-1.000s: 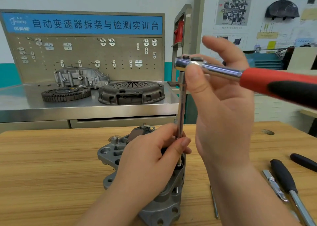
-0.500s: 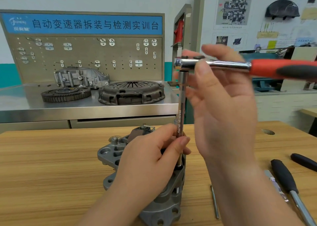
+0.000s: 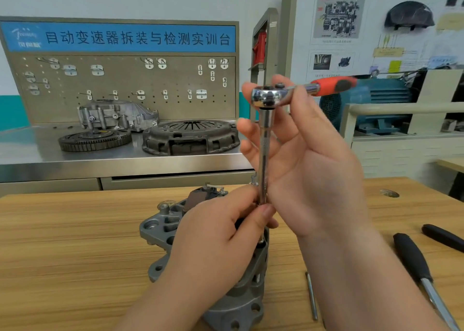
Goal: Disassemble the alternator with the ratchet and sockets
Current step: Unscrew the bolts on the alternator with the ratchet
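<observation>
Nearby, black-handled tools [image 3: 411, 258] beside alternator [image 3: 160, 230].

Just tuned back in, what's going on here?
A person is working on the alternator, which stands on the wooden table. The right hand holds the ratchet by its head, red handle pointing away to the right. An extension bar runs straight down from it to the alternator, where the left hand pinches its lower end. Black-handled tools lie at right.

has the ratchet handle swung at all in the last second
Yes. The ratchet swung its handle away from the viewer, toward the blue motor; its extension stays on the alternator.
</observation>
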### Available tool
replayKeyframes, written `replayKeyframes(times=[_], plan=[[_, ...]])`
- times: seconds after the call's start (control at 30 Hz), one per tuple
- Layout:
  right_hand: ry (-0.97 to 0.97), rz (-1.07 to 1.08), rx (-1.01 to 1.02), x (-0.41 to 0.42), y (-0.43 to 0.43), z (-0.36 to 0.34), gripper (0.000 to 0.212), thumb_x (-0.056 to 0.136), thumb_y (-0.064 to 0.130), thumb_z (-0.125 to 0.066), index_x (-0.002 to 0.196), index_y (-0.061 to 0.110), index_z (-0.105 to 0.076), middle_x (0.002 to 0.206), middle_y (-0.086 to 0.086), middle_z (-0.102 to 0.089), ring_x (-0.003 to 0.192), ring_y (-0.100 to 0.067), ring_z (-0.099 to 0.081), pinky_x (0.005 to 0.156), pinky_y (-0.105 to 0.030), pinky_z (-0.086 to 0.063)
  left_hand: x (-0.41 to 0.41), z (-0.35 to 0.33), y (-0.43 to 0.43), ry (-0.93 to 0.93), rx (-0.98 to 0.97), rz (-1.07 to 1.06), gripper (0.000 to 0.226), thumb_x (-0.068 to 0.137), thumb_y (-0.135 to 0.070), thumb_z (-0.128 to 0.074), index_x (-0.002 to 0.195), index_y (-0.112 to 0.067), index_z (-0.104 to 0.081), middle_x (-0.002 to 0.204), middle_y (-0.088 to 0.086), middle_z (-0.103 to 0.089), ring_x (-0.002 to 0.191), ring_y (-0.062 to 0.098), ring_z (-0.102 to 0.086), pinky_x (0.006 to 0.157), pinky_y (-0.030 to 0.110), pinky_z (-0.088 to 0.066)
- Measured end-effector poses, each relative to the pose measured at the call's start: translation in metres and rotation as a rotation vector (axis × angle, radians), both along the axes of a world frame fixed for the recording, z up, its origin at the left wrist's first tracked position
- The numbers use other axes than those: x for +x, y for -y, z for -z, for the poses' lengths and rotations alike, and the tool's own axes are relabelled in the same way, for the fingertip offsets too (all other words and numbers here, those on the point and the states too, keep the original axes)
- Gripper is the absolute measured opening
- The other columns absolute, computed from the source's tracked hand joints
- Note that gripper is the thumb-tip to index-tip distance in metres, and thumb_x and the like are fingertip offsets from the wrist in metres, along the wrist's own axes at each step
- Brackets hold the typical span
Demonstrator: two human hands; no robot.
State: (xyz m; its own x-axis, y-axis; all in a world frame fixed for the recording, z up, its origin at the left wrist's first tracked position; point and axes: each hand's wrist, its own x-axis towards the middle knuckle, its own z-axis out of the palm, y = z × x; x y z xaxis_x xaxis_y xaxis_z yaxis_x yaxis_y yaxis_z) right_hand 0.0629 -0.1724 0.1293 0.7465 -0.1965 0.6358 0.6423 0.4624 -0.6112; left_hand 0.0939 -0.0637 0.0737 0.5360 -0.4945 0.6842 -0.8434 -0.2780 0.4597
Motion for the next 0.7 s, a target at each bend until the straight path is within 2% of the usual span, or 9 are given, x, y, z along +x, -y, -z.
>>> replayKeyframes(times=[0.07,0.13,0.2,0.27,0.33,0.43,0.53,0.63,0.7], plan=[[0.103,0.153,-0.025,0.000,-0.005,0.003,0.017,0.090,0.022,-0.055,0.107,0.023,-0.058,0.093,-0.002,-0.074,0.080,-0.015,-0.067,0.074,-0.026,-0.053,0.001,0.001,0.000,-0.032,-0.016,-0.010,0.019,0.093,-0.041,-0.049,0.077,-0.042,-0.057,0.056,-0.035,-0.054,0.059,-0.014,-0.053,0.057,0.002,-0.036],[0.229,0.353,-0.066,0.000,-0.009,0.002,0.026,0.087,0.011,-0.057,0.108,0.025,-0.055,0.088,-0.003,-0.071,0.084,-0.011,-0.067,0.077,-0.023,-0.052,0.001,0.001,0.000,-0.071,-0.020,-0.006,0.018,0.085,-0.048,-0.045,0.082,-0.040,-0.062,0.064,-0.036,-0.059,0.066,-0.014,-0.057,0.060,0.003,-0.038],[0.284,0.423,-0.088,0.000,-0.010,0.001,0.034,0.082,0.007,-0.060,0.110,0.024,-0.052,0.084,-0.002,-0.067,0.081,-0.005,-0.068,0.076,-0.020,-0.052,0.002,0.002,0.000,-0.076,-0.033,0.003,0.032,0.085,-0.059,-0.039,0.088,-0.039,-0.063,0.071,-0.036,-0.062,0.071,-0.012,-0.059,0.059,0.007,-0.040],[0.204,0.394,-0.102,0.001,-0.010,0.001,0.032,0.084,0.014,-0.060,0.114,0.024,-0.052,0.081,0.003,-0.069,0.080,-0.010,-0.069,0.081,-0.026,-0.054,0.002,0.003,-0.001,-0.052,-0.038,0.001,0.032,0.092,-0.058,-0.036,0.090,-0.039,-0.062,0.069,-0.035,-0.061,0.068,-0.009,-0.058,0.054,0.011,-0.037],[0.087,0.314,-0.076,0.002,-0.008,0.001,0.026,0.087,0.024,-0.056,0.113,0.024,-0.055,0.084,0.002,-0.071,0.077,-0.016,-0.069,0.082,-0.032,-0.055,0.001,0.002,-0.001,-0.045,-0.026,0.008,0.021,0.089,-0.049,-0.041,0.093,-0.039,-0.060,0.064,-0.033,-0.058,0.062,-0.006,-0.056,0.053,0.013,-0.032],[-0.019,0.203,-0.033,0.002,-0.005,-0.001,0.018,0.091,0.033,-0.053,0.102,0.020,-0.058,0.093,-0.003,-0.073,0.068,-0.017,-0.068,0.070,-0.026,-0.054,-0.001,-0.001,-0.001,-0.042,-0.006,0.009,0.014,0.089,-0.042,-0.044,0.080,-0.040,-0.054,0.057,-0.035,-0.053,0.055,-0.006,-0.052,0.051,0.014,-0.030],[-0.096,0.156,-0.111,0.003,-0.001,-0.001,0.024,0.091,0.040,-0.045,0.095,0.020,-0.058,0.092,-0.004,-0.075,0.067,-0.016,-0.068,0.068,-0.028,-0.051,0.002,-0.002,0.000,-0.089,-0.025,0.013,0.024,0.094,-0.041,-0.046,0.071,-0.040,-0.050,0.058,-0.034,-0.056,0.053,-0.004,-0.052,0.051,0.014,-0.033],[-0.167,0.144,-0.239,0.003,0.008,-0.002,0.035,0.093,0.044,-0.040,0.105,0.018,-0.059,0.096,-0.006,-0.076,0.072,-0.017,-0.068,0.068,-0.029,-0.051,0.006,-0.002,0.000,-0.160,-0.030,0.038,0.016,0.094,-0.040,-0.050,0.080,-0.035,-0.058,0.073,-0.033,-0.066,0.059,0.000,-0.059,0.055,0.028,-0.043],[-0.194,0.174,-0.305,0.003,0.015,-0.004,0.042,0.087,0.049,-0.043,0.106,0.016,-0.061,0.094,-0.008,-0.075,0.074,-0.019,-0.068,0.068,-0.028,-0.053,0.006,-0.004,0.000,-0.217,-0.063,0.067,0.013,0.094,-0.041,-0.050,0.086,-0.035,-0.059,0.082,-0.030,-0.070,0.068,0.013,-0.065,0.064,0.042,-0.052]])
